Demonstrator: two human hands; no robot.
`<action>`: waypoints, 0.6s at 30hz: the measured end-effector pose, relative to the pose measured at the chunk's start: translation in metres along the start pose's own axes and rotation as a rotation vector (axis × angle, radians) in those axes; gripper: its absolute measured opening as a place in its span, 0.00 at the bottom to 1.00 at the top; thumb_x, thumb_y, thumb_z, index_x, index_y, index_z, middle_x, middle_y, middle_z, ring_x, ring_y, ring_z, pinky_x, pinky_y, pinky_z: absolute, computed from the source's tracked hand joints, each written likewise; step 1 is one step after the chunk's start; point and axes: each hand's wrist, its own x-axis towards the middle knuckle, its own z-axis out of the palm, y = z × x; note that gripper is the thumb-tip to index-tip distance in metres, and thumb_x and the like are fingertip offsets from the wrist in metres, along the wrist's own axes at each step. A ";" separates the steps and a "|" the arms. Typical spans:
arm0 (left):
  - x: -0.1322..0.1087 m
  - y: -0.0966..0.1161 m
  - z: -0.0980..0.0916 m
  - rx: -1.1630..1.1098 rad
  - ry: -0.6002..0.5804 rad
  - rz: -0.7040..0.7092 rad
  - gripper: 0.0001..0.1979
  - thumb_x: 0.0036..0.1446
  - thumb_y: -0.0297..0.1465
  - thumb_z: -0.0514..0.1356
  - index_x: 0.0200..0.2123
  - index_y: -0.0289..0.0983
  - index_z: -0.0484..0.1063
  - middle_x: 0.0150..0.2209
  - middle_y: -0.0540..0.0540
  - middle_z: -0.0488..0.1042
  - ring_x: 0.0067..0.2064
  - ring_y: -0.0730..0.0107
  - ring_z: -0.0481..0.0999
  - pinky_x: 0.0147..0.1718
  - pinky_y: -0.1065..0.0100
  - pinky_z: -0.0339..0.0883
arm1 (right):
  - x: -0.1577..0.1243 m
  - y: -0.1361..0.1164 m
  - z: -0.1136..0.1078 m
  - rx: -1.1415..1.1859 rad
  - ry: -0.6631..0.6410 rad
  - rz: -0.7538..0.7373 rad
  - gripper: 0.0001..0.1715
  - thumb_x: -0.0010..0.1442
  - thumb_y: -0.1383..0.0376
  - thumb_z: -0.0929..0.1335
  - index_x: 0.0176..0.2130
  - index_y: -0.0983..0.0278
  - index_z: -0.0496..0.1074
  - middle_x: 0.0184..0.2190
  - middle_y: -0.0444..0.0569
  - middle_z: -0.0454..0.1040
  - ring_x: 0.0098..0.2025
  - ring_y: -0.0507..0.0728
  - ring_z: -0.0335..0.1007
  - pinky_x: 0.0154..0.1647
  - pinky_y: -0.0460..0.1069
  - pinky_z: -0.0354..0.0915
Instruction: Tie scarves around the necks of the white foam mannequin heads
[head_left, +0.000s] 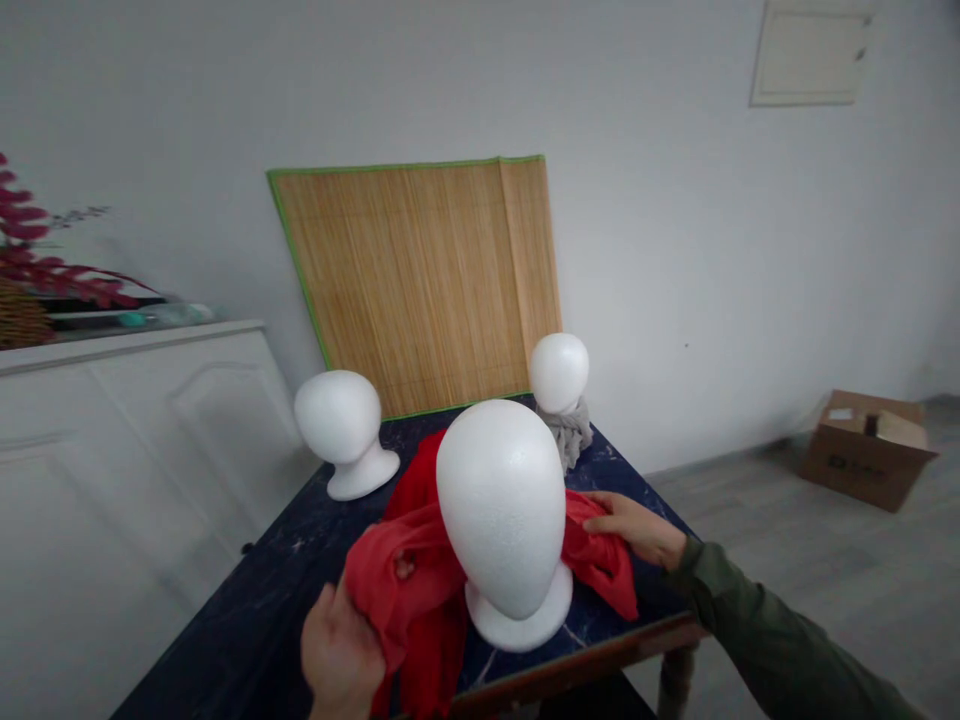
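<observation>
A white foam mannequin head stands upright near the table's front edge. Red cloth, a scarf by its look, passes behind this head and spreads out on both sides. On the left, my left hand grips the scarf, with fingertips showing through its folds. My right hand pinches the scarf to the right of the head's base, thumb on top. Behind the head, part of the scarf lies on the table and is hidden from view.
A second foam head stands at the back left. Another foam head, wrapped in a grey scarf, stands at the back right. A bamboo mat leans on the wall behind the dark blue table. A cardboard box sits on the floor.
</observation>
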 end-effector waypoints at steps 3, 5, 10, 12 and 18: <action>-0.032 -0.025 -0.019 -0.113 0.059 -0.179 0.20 0.53 0.39 0.46 0.46 0.40 0.68 0.36 0.45 0.76 0.45 0.58 0.72 0.48 0.57 0.64 | -0.028 0.022 0.018 -0.026 0.030 -0.070 0.31 0.46 0.63 0.70 0.50 0.67 0.63 0.44 0.53 0.69 0.43 0.59 0.67 0.46 0.55 0.62; -0.046 -0.041 -0.021 -0.127 0.019 -0.168 0.20 0.54 0.36 0.47 0.49 0.39 0.66 0.39 0.44 0.76 0.47 0.59 0.70 0.50 0.57 0.61 | -0.040 0.033 0.028 -0.232 0.083 -0.118 0.34 0.46 0.62 0.70 0.52 0.67 0.61 0.46 0.53 0.67 0.47 0.60 0.64 0.49 0.56 0.59; -0.062 -0.053 -0.013 -0.107 -0.006 -0.256 0.20 0.56 0.33 0.49 0.52 0.38 0.62 0.43 0.41 0.73 0.48 0.59 0.69 0.50 0.57 0.60 | -0.052 0.052 0.041 -0.892 0.437 -0.024 0.21 0.49 0.61 0.66 0.42 0.70 0.67 0.40 0.56 0.69 0.45 0.63 0.64 0.47 0.56 0.57; -0.061 -0.050 -0.011 -0.079 0.017 -0.306 0.20 0.55 0.34 0.50 0.50 0.35 0.64 0.42 0.39 0.74 0.47 0.56 0.70 0.48 0.56 0.62 | -0.050 0.055 0.044 -0.982 0.426 0.033 0.12 0.51 0.61 0.64 0.32 0.69 0.69 0.31 0.54 0.70 0.36 0.61 0.67 0.40 0.54 0.60; -0.056 -0.045 -0.003 0.072 0.172 -0.418 0.12 0.51 0.27 0.53 0.38 0.35 0.72 0.37 0.45 0.76 0.41 0.62 0.74 0.43 0.62 0.67 | -0.043 0.057 0.076 -0.120 0.218 0.006 0.15 0.51 0.58 0.64 0.34 0.67 0.67 0.28 0.48 0.71 0.32 0.55 0.67 0.34 0.49 0.62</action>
